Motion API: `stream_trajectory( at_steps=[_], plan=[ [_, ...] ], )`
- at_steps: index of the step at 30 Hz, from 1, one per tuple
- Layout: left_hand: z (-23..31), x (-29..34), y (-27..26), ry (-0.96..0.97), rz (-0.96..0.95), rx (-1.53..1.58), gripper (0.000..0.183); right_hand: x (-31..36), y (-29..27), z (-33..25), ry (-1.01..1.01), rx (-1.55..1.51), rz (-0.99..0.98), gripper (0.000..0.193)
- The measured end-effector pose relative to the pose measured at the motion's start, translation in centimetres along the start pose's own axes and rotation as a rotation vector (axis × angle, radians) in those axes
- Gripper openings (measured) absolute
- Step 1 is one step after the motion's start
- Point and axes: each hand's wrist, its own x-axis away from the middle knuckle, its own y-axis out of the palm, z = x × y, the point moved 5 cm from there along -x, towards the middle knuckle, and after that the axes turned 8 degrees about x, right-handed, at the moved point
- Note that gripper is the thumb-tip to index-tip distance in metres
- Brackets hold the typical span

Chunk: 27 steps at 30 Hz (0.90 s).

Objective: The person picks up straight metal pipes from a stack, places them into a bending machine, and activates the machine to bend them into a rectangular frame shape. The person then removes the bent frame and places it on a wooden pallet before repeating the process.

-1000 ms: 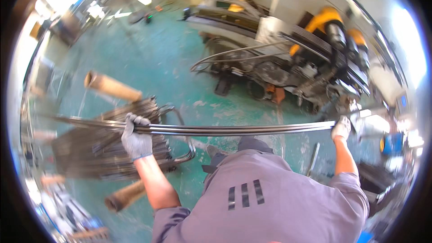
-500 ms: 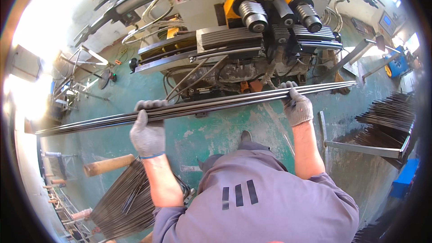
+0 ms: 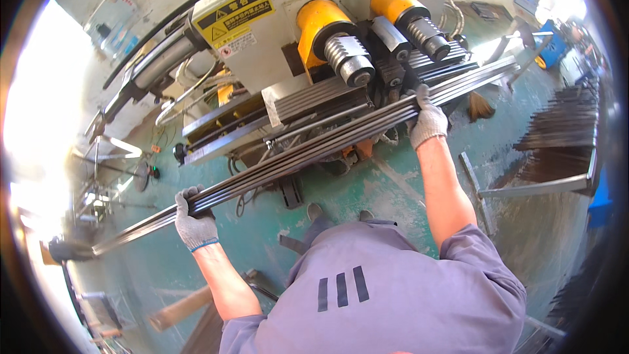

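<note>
Left hand (image 3: 196, 226) curled snugly round the metal rods (image 3: 311, 151), toward their left end; right hand (image 3: 429, 123) gripping nearer the other, rods slanting between, beside the machine (image 3: 275, 49)!

The gloved left hand (image 3: 195, 219) and gloved right hand (image 3: 430, 123) are gripping a slanting bundle of long metal bars (image 3: 308, 152) before a white machine (image 3: 272, 46); broom bristles (image 3: 481, 106) are showing below the bars, and dark rods (image 3: 560, 124) are lying stacked at right.
</note>
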Motion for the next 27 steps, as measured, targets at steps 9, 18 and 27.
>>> stream_trajectory(
  at_steps=[9, 18, 27],
  plan=[
    [-8.1, -10.5, 0.5, -0.288, 0.081, 0.148, 0.039, -4.3, 8.4, 5.6, 0.123, 0.306, -0.045, 0.012],
    [-15.0, -13.0, 6.5, -0.513, -0.002, 0.169, 0.029, -13.9, 7.2, 9.7, -0.856, 2.114, -0.041, 0.034],
    [-13.9, -11.2, 7.7, -0.574, -0.196, 0.171, 0.037, -11.8, 8.5, 8.3, -0.622, 2.145, -0.105, 0.030]
  ],
)
